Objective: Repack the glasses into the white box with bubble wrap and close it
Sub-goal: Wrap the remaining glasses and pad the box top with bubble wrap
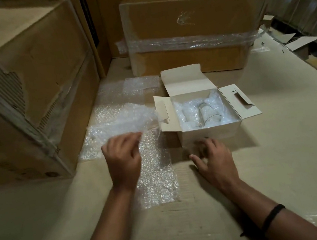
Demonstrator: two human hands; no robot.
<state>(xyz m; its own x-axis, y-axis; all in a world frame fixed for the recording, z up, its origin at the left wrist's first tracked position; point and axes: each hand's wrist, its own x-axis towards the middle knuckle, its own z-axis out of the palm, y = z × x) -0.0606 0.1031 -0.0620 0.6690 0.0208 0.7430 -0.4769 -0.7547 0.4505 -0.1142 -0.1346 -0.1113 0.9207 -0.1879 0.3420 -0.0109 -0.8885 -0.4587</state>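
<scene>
I get a dim, warm view: glints on the bubble wrap (125,120), left hand (123,160) and right hand (212,157) motion-blurred, edges bowed by the wide lens.

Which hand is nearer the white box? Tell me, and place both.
Right. The right hand is just in front of the white box, fingers spread close to its front wall. The left hand is farther off to the box's left, fingers curled on the bubble wrap.
</scene>
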